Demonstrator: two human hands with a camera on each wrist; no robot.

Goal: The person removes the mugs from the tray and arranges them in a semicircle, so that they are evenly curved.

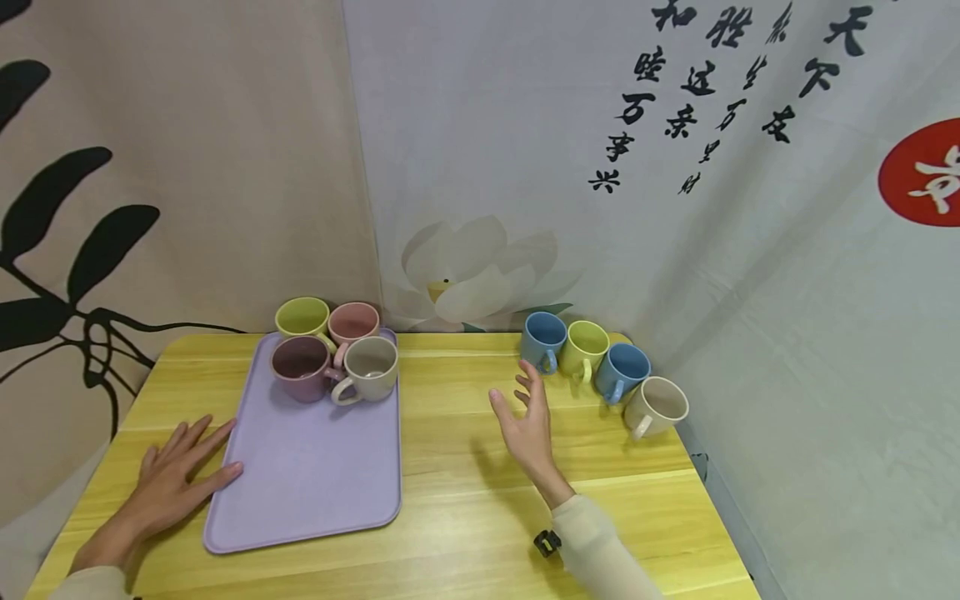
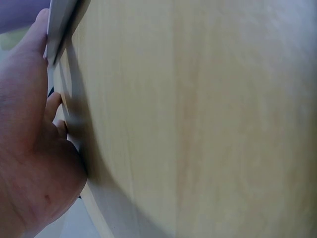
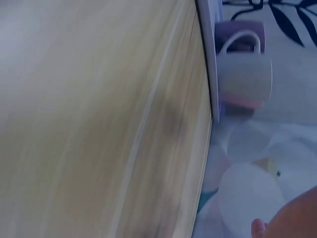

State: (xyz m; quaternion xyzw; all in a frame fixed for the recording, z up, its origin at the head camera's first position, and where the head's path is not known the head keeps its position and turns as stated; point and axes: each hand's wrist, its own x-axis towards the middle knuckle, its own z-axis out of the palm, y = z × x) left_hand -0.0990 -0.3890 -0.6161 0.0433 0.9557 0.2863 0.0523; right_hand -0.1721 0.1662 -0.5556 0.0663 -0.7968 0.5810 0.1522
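My left hand (image 1: 174, 483) lies with spread fingers on the table, its thumb and a fingertip touching the left rim of a lilac tray (image 1: 315, 483). At the tray's far end stand a green mug (image 1: 302, 317), a pink mug (image 1: 354, 322), a purple mug (image 1: 300, 371) and a cream mug (image 1: 372, 367). My right hand (image 1: 528, 429) is above the table with fingers apart, holding nothing. Beyond its fingertips stands a blue mug (image 1: 543, 337). Beside that are a yellow-green mug (image 1: 585, 346), another blue mug (image 1: 622, 371) and an off-white mug (image 1: 656, 407).
The wooden table (image 1: 465, 533) reaches back to a printed cloth (image 1: 480, 150) with a flower and dark characters. Something yellow, mostly hidden, shows behind the right-hand mugs. A small black device (image 1: 547, 543) sits at my right wrist.
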